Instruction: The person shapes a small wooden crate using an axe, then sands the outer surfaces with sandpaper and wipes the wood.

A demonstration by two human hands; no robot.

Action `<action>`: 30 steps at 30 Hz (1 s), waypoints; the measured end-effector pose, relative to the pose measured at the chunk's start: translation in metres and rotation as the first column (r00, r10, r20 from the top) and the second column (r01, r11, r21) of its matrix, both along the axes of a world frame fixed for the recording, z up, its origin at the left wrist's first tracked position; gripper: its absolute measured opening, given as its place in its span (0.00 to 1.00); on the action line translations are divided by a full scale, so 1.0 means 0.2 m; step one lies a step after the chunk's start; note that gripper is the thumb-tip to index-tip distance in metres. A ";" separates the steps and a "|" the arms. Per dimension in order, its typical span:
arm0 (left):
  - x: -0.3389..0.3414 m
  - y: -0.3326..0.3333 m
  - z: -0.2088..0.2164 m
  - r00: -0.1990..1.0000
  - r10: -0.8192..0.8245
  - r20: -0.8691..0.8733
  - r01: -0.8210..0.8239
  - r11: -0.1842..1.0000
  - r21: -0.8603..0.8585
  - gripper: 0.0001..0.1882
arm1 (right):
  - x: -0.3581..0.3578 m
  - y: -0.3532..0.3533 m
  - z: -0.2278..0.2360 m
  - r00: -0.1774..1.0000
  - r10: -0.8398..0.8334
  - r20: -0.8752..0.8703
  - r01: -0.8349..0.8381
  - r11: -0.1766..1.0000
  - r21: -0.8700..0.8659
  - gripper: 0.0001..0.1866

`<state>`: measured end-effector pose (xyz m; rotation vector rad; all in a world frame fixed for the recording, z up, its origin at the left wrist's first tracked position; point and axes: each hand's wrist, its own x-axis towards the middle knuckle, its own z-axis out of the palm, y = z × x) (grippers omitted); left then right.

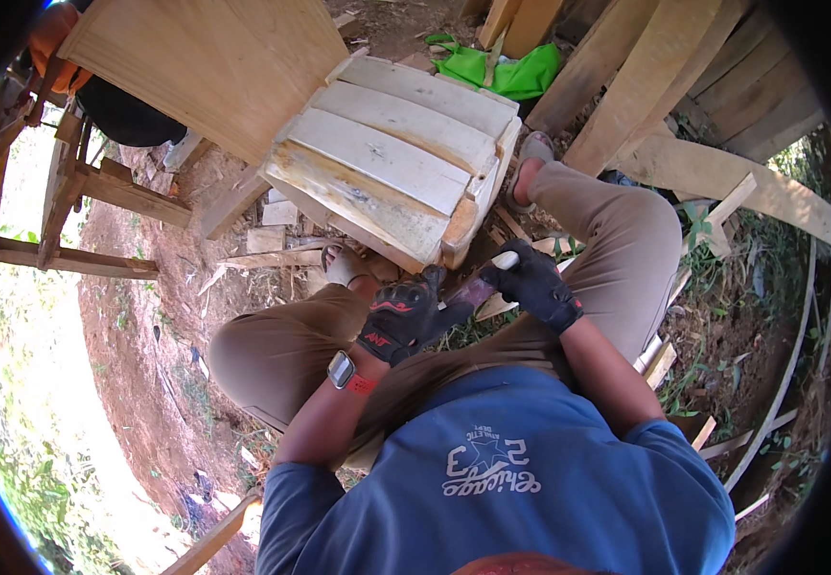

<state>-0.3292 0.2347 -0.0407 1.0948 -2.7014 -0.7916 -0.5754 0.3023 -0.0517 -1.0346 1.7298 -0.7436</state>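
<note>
My left hand, in a black glove with red marks, is in front of the wooden block seat, its fingers bent inward. Facing it, my right hand, also in a black glove, is closed, with a small white rounded piece at its fingertips. Between the two hands lies a pinkish, see-through slender thing, whose kind I cannot make out. Its one end meets my left thumb and the other reaches my right fingers. Just beyond my hands stands a low stool-like stand topped with pale, worn boards.
A wide plywood sheet leans at the stand's far left. Long planks rise at the far right, near a bright green bag. Wood scraps litter the soil around my legs. A timber frame stands at left.
</note>
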 end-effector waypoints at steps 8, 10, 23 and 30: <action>-0.09 0.07 -0.23 0.998 0.027 -0.062 -0.020 0.993 0.114 0.27 | 0.01 -0.01 -0.02 0.973 -0.100 0.206 0.100 0.995 0.013 0.22; -0.09 0.06 -0.22 0.993 0.049 -0.106 -0.035 0.991 0.128 0.27 | 0.00 -0.02 -0.01 0.961 -0.098 0.258 0.092 0.995 0.035 0.22; -0.17 0.03 -0.14 0.854 0.162 -0.494 0.010 0.945 0.328 0.22 | 0.08 0.01 -0.03 0.916 0.100 0.388 -0.026 0.981 -0.191 0.26; -0.20 0.09 -0.32 0.984 0.027 -0.179 0.076 0.836 0.544 0.18 | 0.24 0.05 -0.01 0.995 -0.044 -0.088 0.019 0.964 -0.267 0.24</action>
